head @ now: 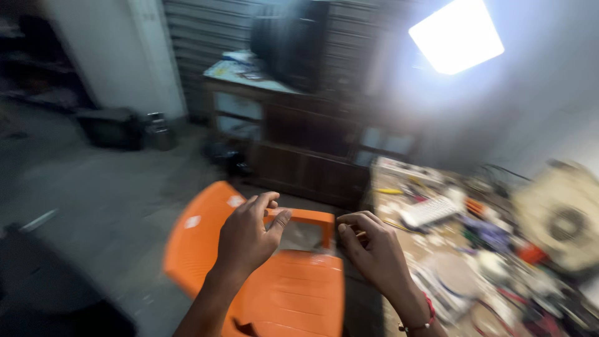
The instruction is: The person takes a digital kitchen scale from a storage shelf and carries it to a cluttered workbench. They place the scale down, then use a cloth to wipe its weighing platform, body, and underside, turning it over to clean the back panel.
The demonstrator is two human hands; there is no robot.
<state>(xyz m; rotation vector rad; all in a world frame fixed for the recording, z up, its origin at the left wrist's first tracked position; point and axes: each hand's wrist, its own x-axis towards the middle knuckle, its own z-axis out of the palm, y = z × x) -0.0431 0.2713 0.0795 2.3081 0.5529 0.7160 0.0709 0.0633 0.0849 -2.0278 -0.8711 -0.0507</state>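
Note:
The view is motion-blurred. My left hand (248, 238) is raised over the back of an orange plastic chair (293, 293), with fingers curled, thumb apart and nothing visible in it. My right hand (374, 249), with a red thread bracelet at the wrist, is beside it at the edge of a cluttered workbench (399, 234). Its fingertips are pinched on a small thin yellowish piece (360, 234) that the blur makes hard to identify. The hands are about a hand's width apart and do not touch.
The bench carries a white keyboard-like part (430, 211), wires, tools and a beige fan housing (561, 218). A dark wooden cabinet (299, 137) with a black object on top stands behind. A bright lamp (455, 34) glares above. The grey floor (106, 187) is at left.

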